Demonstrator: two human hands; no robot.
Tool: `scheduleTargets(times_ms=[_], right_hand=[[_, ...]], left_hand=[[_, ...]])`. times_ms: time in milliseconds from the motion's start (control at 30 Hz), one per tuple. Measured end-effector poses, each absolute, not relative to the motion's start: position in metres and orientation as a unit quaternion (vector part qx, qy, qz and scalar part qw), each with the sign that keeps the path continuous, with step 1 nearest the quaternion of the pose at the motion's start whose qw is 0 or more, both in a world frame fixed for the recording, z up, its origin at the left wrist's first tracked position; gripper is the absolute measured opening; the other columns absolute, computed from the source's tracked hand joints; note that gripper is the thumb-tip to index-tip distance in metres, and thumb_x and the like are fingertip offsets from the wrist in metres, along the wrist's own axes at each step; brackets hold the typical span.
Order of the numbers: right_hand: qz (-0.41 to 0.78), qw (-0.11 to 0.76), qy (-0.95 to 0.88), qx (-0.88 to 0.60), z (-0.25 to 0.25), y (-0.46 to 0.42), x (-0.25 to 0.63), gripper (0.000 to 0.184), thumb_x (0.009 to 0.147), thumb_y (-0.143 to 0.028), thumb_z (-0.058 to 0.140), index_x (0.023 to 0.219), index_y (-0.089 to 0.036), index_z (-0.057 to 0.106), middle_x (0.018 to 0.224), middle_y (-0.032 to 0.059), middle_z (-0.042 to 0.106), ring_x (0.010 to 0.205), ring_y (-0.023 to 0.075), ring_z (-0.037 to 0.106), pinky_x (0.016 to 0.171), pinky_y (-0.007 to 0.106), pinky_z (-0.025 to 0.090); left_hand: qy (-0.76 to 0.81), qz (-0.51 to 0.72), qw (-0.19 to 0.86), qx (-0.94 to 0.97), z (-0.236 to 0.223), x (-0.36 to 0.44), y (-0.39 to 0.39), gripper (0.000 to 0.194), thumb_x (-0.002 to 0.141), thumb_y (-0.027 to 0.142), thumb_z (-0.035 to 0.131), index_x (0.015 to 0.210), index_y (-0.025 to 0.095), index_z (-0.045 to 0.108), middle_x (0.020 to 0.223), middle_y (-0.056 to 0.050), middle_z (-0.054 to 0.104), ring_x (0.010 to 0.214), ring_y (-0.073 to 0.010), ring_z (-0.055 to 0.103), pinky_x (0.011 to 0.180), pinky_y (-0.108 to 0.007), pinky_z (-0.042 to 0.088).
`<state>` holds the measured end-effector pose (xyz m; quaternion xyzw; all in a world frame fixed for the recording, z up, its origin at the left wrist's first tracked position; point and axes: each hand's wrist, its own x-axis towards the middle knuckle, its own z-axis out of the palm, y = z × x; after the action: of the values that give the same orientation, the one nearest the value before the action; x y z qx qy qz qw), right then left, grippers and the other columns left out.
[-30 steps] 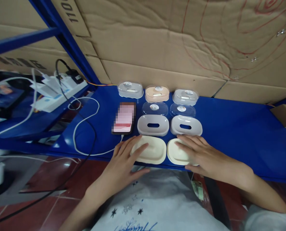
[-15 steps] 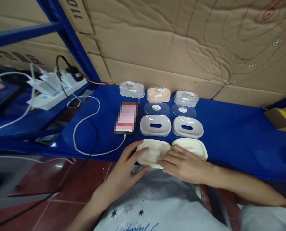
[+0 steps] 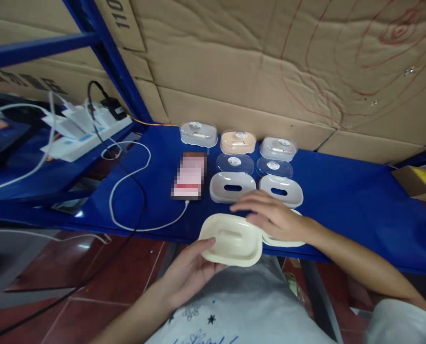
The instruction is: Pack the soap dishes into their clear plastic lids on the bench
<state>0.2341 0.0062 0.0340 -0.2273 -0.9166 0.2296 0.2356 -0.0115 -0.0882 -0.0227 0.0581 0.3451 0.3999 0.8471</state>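
Note:
My left hand grips a cream oval plastic tray by its left end, thumb on the rim and fingers underneath. The tray is raised at the table's front edge, its hollow with a long ridge facing up. My right hand is open, fingers stretched left above the held tray's far right corner. Beneath it, a second cream tray lies partly hidden. Just behind are two light grey oval shells, a left one and a right one, each with a slot.
Two clear lids lie behind the shells. Farther back stand lidded boxes: grey, peach and grey. A phone with a white cable lies left on the blue table. Cardboard rises behind.
My left hand has taken hold of the left cream tray and lifted it toward me. My right hand went left to that tray, then let it go and moved up and right.

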Motion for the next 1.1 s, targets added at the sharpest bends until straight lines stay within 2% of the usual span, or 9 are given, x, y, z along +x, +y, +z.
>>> scheduleTargets(times_ms=[133,200,267,400,533,667,800,967,1100], right_hand=[[0.082,0.145,-0.936,-0.310,0.023,0.036,0.227,0.031,0.108,-0.030,0.060,0.136,-0.019,0.069,0.129,0.0132,0.075,0.122,0.0286,0.067,0.102,0.048,0.052],[0.024,0.118,-0.944,-0.307,0.020,0.039,0.223,0.028,0.107,-0.026,0.061,0.131,-0.016,0.071,0.124,0.0133,0.077,0.114,0.0288,0.070,0.096,0.046,0.053],[-0.012,0.142,-0.943,-0.301,0.022,0.033,0.220,0.028,0.109,-0.023,0.056,0.131,-0.015,0.072,0.120,0.0125,0.079,0.109,0.0276,0.071,0.092,0.044,0.053],[0.002,0.200,-0.943,-0.264,0.036,0.004,0.221,0.031,0.111,-0.031,0.054,0.132,-0.015,0.071,0.123,0.0123,0.079,0.109,0.0258,0.071,0.091,0.042,0.054],[0.031,0.185,-0.953,-0.238,0.041,-0.025,0.223,0.029,0.111,-0.030,0.054,0.130,-0.016,0.071,0.123,0.0109,0.079,0.107,0.0230,0.073,0.090,0.039,0.054],[0.014,0.154,-0.962,-0.223,0.037,-0.037,0.223,0.031,0.111,-0.030,0.053,0.133,-0.016,0.070,0.128,0.0098,0.079,0.106,0.0227,0.072,0.089,0.040,0.054],[0.001,0.143,-0.965,-0.221,0.035,-0.039,0.224,0.031,0.111,-0.029,0.052,0.134,-0.017,0.070,0.134,0.0085,0.077,0.108,0.0223,0.071,0.089,0.040,0.053],[-0.020,0.144,-0.966,-0.214,0.036,-0.038,0.225,0.031,0.110,-0.026,0.055,0.134,-0.012,0.068,0.133,0.0108,0.076,0.105,0.0232,0.071,0.087,0.041,0.056],[-0.030,0.141,-0.970,-0.197,0.036,-0.037,0.224,0.031,0.109,-0.024,0.056,0.135,-0.012,0.068,0.133,0.0131,0.076,0.112,0.0256,0.072,0.093,0.043,0.058]], left_hand=[[0.317,0.396,0.861,0.028,-0.025,-0.011,-0.085,0.059,0.095,0.021,0.069,0.152,0.016,0.054,0.119,-0.012,0.080,0.116,-0.0282,0.076,0.097,-0.037,0.063],[0.298,0.401,0.866,0.021,-0.027,-0.013,-0.083,0.055,0.097,0.029,0.068,0.150,0.017,0.055,0.124,-0.012,0.079,0.122,-0.0290,0.073,0.104,-0.040,0.061],[0.279,0.411,0.868,0.015,-0.027,-0.015,-0.081,0.047,0.100,0.036,0.064,0.144,0.019,0.060,0.129,-0.011,0.078,0.127,-0.0290,0.071,0.109,-0.043,0.058],[0.249,0.431,0.866,0.041,-0.028,-0.016,-0.077,0.046,0.104,0.053,0.056,0.136,0.021,0.066,0.138,-0.011,0.074,0.135,-0.0305,0.066,0.114,-0.047,0.054],[0.238,0.437,0.864,0.075,-0.030,-0.013,-0.076,0.054,0.104,0.063,0.051,0.135,0.022,0.068,0.138,-0.011,0.074,0.139,-0.0311,0.063,0.116,-0.049,0.052],[0.244,0.451,0.857,0.051,-0.029,-0.010,-0.077,0.052,0.102,0.063,0.058,0.130,0.021,0.071,0.130,-0.009,0.077,0.126,-0.0270,0.069,0.113,-0.045,0.054],[0.256,0.473,0.842,0.041,-0.027,-0.007,-0.079,0.045,0.099,0.054,0.067,0.128,0.019,0.071,0.125,-0.008,0.078,0.112,-0.0226,0.073,0.098,-0.036,0.060],[0.280,0.485,0.828,0.033,-0.027,-0.005,-0.079,0.047,0.098,0.045,0.069,0.137,0.019,0.065,0.129,-0.010,0.075,0.111,-0.0217,0.072,0.095,-0.035,0.061],[0.277,0.488,0.827,0.033,-0.026,-0.006,-0.075,0.052,0.096,0.046,0.070,0.139,0.019,0.062,0.134,-0.012,0.072,0.114,-0.0230,0.070,0.099,-0.036,0.060]])
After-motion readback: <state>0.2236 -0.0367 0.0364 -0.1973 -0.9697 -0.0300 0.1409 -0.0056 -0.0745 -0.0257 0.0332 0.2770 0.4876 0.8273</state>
